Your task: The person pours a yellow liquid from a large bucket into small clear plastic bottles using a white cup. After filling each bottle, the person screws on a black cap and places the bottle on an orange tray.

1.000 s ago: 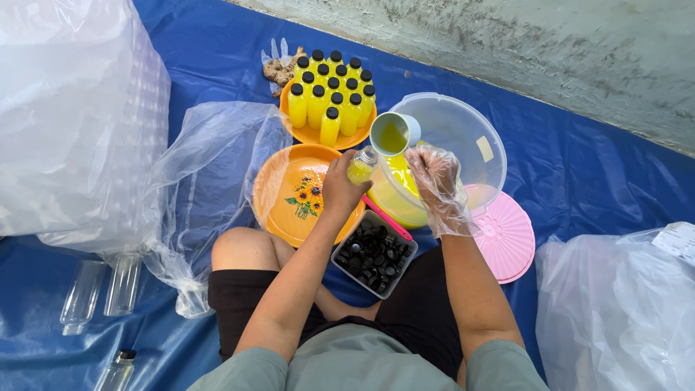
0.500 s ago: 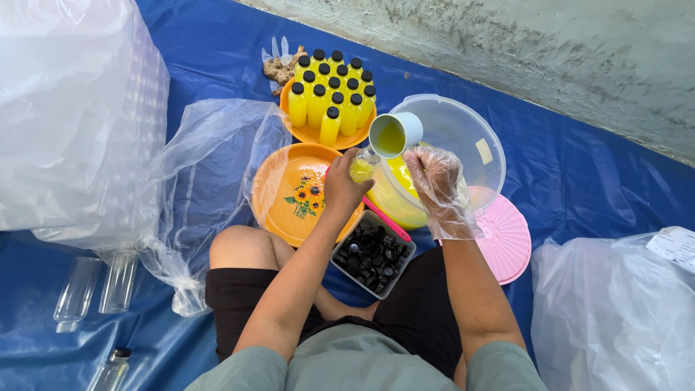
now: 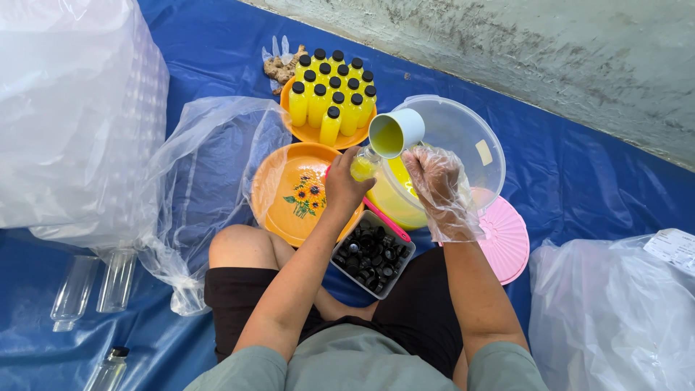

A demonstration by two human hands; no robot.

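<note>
A blue tarp [image 3: 579, 174] is spread over the ground beside a rough grey wall [image 3: 550, 65], evidently to keep the work off the dirt. On the left a large clear bag of empty bottles [image 3: 72, 108] is piled, with a slack plastic sheet [image 3: 210, 166] spilling from it and two loose empty bottles [image 3: 98, 286] lying close by — stock kept within reach. A second bag [image 3: 615, 318] sits at the right.

In the middle a clear plastic tub [image 3: 463, 137] is tilted toward the person, so the yellow liquid [image 3: 394, 199] gathers at its near side; its pink lid [image 3: 503, 239] is laid just beside it. An orange tray with a sunflower print [image 3: 289, 192] lies bare in front of the knee, and behind it an orange tray [image 3: 315, 134] carries capped bottles filled with yellow liquid [image 3: 333, 98], standing upright and packed together. A small box of black caps [image 3: 373, 253] is set in the lap, close to both hands.

A small bottle [image 3: 364, 165] is grasped by the left hand [image 3: 344, 185] and held upright over the tub, so any spill falls back in. A white cup [image 3: 396, 132] is gripped by the gloved right hand [image 3: 438, 188] and tipped toward the bottle's mouth — the yellow liquid is being poured in.
</note>
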